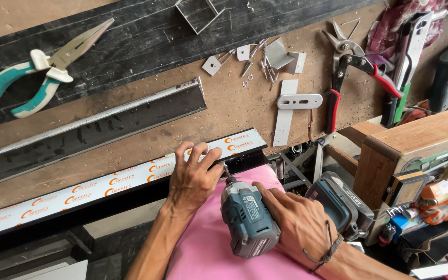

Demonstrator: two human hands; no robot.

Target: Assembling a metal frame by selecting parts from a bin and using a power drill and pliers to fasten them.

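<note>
A long black metal profile with a white printed film on top lies along the front edge of the brown workbench. My left hand presses down on the profile near its right end, fingers spread over the film. My right hand grips a blue-grey cordless driver with a dark battery pack. The driver's bit points up at the profile's front face, just right of my left fingers.
Another black profile lies further back. Teal-handled pliers rest at the upper left. Loose screws and small metal plates, a white slotted bracket and red-handled snips lie at the upper right. A wooden box stands at right.
</note>
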